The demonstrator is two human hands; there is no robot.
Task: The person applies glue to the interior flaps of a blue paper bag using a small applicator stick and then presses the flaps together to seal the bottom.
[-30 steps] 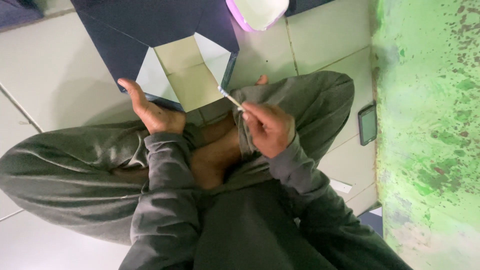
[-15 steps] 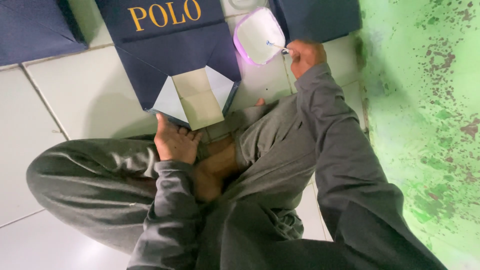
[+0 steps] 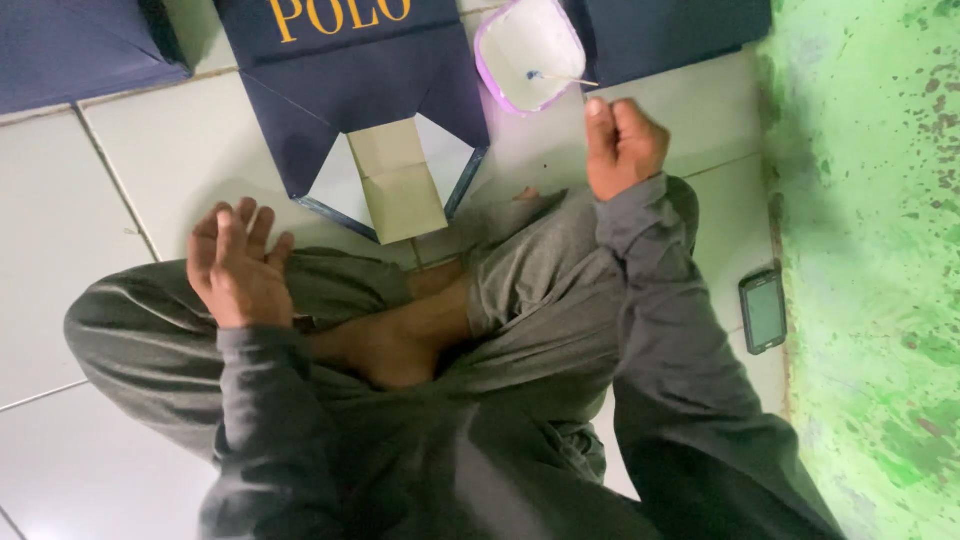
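Our left hand (image 3: 238,262) is open, fingers spread, resting by our knee; our right hand (image 3: 622,146) is loosely curled, arm stretched forward, holding nothing we can see

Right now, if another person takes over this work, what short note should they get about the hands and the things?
Left hand: open, empty, over the left knee.
Right hand: loosely curled, empty, just below the tub.
Small white tub: on the tiled floor, thin stick lying across its rim.
Navy paper bag: flat on the floor, its folded bottom flaps open toward the person.
Done: stick is put down in the tub.
Left: bottom flaps are not yet closed.
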